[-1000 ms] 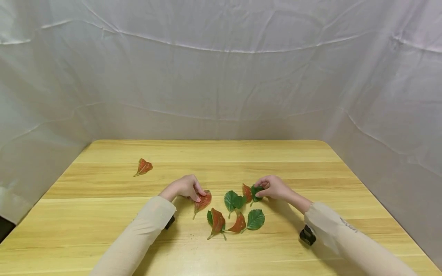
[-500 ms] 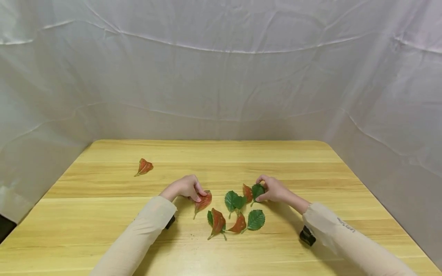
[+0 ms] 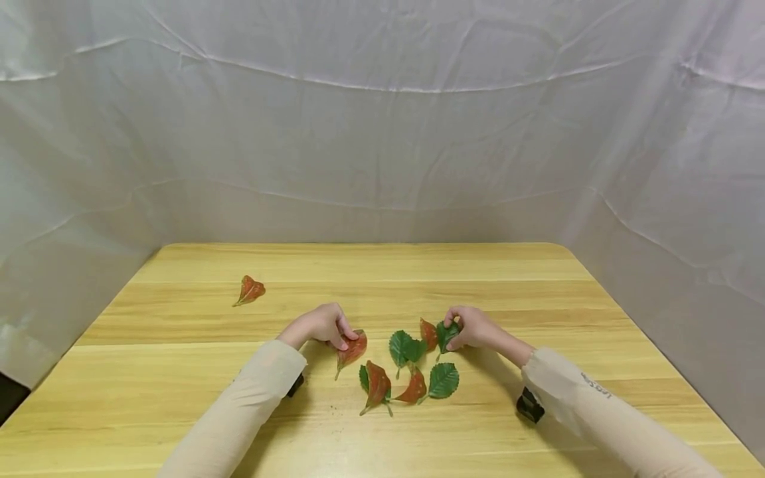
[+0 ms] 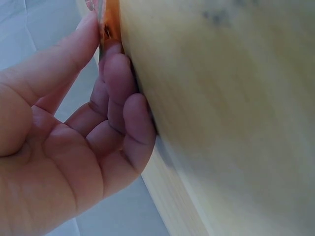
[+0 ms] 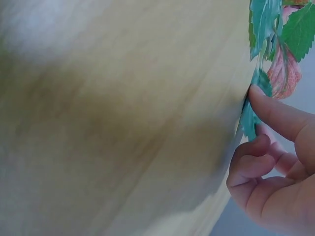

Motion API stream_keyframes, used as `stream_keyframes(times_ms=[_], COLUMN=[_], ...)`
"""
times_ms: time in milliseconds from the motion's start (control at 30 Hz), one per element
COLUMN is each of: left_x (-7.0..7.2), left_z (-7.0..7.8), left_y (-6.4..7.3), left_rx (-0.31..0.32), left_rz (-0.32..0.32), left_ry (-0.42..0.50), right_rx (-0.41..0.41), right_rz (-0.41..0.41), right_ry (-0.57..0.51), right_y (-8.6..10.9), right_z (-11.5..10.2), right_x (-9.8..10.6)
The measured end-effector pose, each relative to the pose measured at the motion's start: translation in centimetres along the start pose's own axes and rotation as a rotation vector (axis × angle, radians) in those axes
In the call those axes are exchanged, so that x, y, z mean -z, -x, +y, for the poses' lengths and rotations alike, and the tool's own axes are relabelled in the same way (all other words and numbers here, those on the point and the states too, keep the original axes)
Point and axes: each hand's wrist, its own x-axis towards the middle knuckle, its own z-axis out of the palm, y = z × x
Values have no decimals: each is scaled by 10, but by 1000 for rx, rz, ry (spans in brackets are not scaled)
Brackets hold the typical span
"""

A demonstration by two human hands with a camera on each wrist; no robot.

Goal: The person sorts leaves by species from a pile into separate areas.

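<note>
My left hand pinches a red leaf between thumb and fingers, low over the table. In the left wrist view the leaf's orange-red edge stands between the thumb and the fingertips. On the other side, my right hand holds a serrated green leaf by its edges, thumb at the near side; the right wrist view shows this green leaf by the thumb, with the other fingers curled. Just left of it lies a red leaf. Below is another green leaf.
Between the hands, two overlapping green leaves lie beside red leaves, one over a green leaf and another nearer the middle. A lone red leaf lies far left on the wooden table. Pale sheeting stands behind.
My right thumb and fingers have shifted slightly on the green leaf, which has turned and moved a little to the right. The left hand and its red leaf have stayed nearly still.
</note>
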Motion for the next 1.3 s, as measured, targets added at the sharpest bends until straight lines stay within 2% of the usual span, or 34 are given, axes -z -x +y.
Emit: stream_keyframes(times_ms=[333,600,833,1133,1300], left_x=[-2,-3,-3,-1,-1], left_z=[2,1,1,0,0], left_y=[1,1,0,-1,1], left_rx=[20,10,25,-1,18], left_rz=[0,-2,4,-15,4], left_ry=[0,9,18,21,20], right_rx=[0,-26,-18,-83,-119], right_rz=[-21,-27,80,166,204], right_ry=[-180,-440,-408,-434,-453], right_y=[0,-4,-8,-18,-27], right_z=[5,5,1,1,3], right_x=[3,8,14,23,27])
